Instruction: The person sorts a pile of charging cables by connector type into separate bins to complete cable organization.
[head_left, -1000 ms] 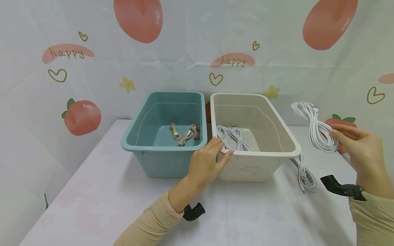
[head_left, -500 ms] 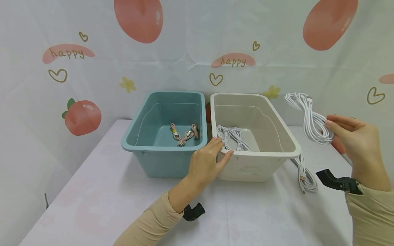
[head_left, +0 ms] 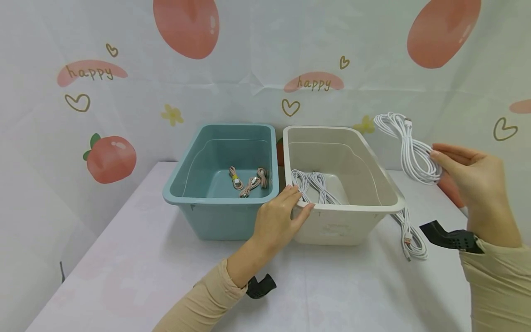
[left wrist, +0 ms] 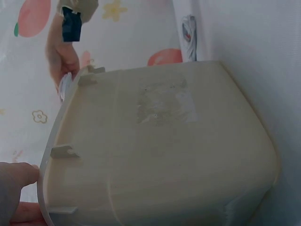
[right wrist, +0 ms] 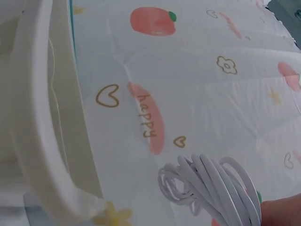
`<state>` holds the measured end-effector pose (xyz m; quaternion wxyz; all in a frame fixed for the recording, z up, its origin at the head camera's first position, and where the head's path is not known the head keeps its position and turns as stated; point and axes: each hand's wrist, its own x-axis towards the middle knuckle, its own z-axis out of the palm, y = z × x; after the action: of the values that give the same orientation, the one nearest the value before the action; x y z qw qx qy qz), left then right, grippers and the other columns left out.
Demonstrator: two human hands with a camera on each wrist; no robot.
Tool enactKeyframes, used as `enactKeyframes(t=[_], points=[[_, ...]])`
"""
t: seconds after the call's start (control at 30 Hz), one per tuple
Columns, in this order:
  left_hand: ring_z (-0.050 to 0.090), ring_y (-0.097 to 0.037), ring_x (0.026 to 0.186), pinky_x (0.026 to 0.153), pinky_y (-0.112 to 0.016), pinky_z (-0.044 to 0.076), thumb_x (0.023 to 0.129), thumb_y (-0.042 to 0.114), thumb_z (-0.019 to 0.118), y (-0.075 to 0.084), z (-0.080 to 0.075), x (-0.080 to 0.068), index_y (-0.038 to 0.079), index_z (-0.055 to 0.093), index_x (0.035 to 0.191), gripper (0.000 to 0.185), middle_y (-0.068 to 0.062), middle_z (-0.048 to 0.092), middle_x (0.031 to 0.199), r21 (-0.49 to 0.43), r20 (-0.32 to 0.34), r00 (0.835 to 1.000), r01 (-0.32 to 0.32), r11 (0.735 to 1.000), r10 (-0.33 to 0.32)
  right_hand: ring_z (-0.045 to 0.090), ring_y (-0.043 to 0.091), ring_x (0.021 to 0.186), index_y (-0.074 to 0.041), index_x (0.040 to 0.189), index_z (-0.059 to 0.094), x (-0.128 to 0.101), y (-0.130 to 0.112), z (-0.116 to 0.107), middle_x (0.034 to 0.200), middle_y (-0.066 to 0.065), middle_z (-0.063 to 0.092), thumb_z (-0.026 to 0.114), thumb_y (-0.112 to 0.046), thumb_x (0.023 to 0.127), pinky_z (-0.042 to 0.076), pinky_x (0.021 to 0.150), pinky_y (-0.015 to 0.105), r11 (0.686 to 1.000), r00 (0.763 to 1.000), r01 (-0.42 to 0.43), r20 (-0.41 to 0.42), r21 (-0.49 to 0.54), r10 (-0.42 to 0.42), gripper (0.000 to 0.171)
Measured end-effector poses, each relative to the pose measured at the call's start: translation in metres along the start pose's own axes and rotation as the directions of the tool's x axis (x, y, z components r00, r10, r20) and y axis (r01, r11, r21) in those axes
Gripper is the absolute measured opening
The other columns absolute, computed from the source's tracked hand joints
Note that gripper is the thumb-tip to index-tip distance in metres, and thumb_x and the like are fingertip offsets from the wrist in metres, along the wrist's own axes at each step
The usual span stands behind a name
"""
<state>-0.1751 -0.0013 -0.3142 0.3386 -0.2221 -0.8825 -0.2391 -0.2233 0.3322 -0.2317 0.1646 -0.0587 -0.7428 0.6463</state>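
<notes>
My left hand rests on the near left corner of the off-white plastic bin, fingers and thumb lying over its rim. At the right, my right hand pinches a coiled white charging cable between thumb and fingers, up in the air beyond the bin's right side. The same cable coil shows at the bottom of the right wrist view. Inside the bin lie coiled white cables, partly hidden by its front wall. Another white cable with an orange-marked plug lies on the table, partly behind the bin.
A blue-green bin stands left of the off-white one, with several small pinkish cable bundles inside. Both bins are on a table with a pale cover. A fruit-patterned cloth hangs behind.
My right hand has moved left and upward with the white charging cable, bringing it closer to the off-white bin. The left hand and both bins have stayed in place.
</notes>
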Motion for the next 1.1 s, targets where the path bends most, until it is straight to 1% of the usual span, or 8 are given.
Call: enactKeyframes(t=[0.07,0.23,0.3,0.43,0.6,0.67,0.87,1.1], points=[[0.064,-0.022,0.11,0.08,-0.034,0.057,0.086,0.033,0.064,0.0,0.0,0.0,0.004,0.071,0.102,0.033,-0.009,0.069,0.112,0.001,0.0,1.0,0.001,1.0,-0.001,0.062,-0.011,0.067,-0.03,0.084,0.075,0.001,-0.003,0.002,0.069,-0.023,0.069,0.078,-0.022,0.075,0.048,0.058,0.004,1.0,1.0,0.007,0.009,0.001,-0.007,0.012],[0.064,-0.022,0.11,0.08,-0.034,0.057,0.087,0.032,0.064,-0.001,0.001,0.0,0.005,0.071,0.102,0.032,-0.009,0.069,0.112,0.006,-0.002,1.0,-0.001,1.0,0.001,0.064,-0.008,0.069,-0.024,0.087,0.076,0.002,-0.008,0.01,0.07,-0.018,0.071,0.078,-0.015,0.074,0.048,0.06,0.004,0.996,0.998,0.045,0.032,0.077,-0.048,0.016],[0.065,-0.022,0.109,0.079,-0.034,0.057,0.087,0.032,0.064,0.0,0.001,0.0,0.005,0.071,0.102,0.032,-0.009,0.07,0.112,0.005,-0.005,1.0,-0.002,1.0,0.002,0.064,-0.008,0.07,-0.022,0.088,0.076,0.003,-0.01,0.013,0.07,-0.018,0.071,0.079,-0.015,0.073,0.048,0.061,0.004,0.995,0.997,0.054,0.041,0.088,-0.058,0.016],[0.065,-0.022,0.109,0.079,-0.033,0.057,0.086,0.032,0.064,0.0,0.0,0.0,0.005,0.072,0.102,0.032,-0.009,0.07,0.111,0.005,-0.008,1.0,-0.003,1.0,0.003,0.063,-0.008,0.071,-0.023,0.086,0.077,0.005,-0.014,0.02,0.07,-0.018,0.071,0.078,-0.015,0.074,0.047,0.061,0.004,0.994,0.995,0.078,0.063,0.071,-0.082,0.015],[0.064,-0.021,0.109,0.08,-0.033,0.057,0.087,0.033,0.064,0.0,0.0,0.0,0.005,0.071,0.103,0.033,-0.009,0.069,0.112,0.002,0.001,1.0,0.001,1.0,-0.001,0.061,-0.007,0.073,-0.022,0.087,0.077,0.006,-0.019,0.029,0.071,-0.018,0.071,0.079,-0.015,0.073,0.047,0.06,0.005,0.995,0.994,0.065,0.081,0.079,-0.071,0.016],[0.064,-0.021,0.11,0.08,-0.034,0.057,0.087,0.034,0.064,0.0,0.0,0.0,0.004,0.071,0.103,0.034,-0.009,0.069,0.113,-0.004,0.003,1.0,0.004,1.0,-0.004,0.062,-0.006,0.072,-0.021,0.086,0.077,0.007,-0.02,0.034,0.07,-0.016,0.072,0.079,-0.014,0.072,0.048,0.06,0.005,0.992,0.993,0.066,0.088,0.106,-0.076,0.016],[0.065,-0.021,0.109,0.08,-0.034,0.057,0.086,0.032,0.065,0.0,0.001,0.0,0.004,0.071,0.103,0.034,-0.009,0.069,0.113,-0.003,-0.002,1.0,0.003,1.0,-0.003,0.065,-0.003,0.064,-0.019,0.078,0.077,0.012,-0.023,0.047,0.068,-0.012,0.072,0.077,-0.005,0.073,0.05,0.06,0.006,0.975,0.983,0.115,0.121,0.188,-0.139,0.014],[0.065,-0.021,0.109,0.08,-0.034,0.057,0.086,0.033,0.065,0.0,0.0,0.0,0.004,0.072,0.102,0.033,-0.009,0.07,0.112,0.005,-0.01,1.0,-0.002,1.0,0.002,0.064,-0.004,0.063,-0.025,0.074,0.076,0.018,-0.026,0.059,0.066,-0.016,0.071,0.077,-0.01,0.074,0.05,0.06,0.006,0.989,0.983,0.099,0.145,0.11,-0.114,0.015]])
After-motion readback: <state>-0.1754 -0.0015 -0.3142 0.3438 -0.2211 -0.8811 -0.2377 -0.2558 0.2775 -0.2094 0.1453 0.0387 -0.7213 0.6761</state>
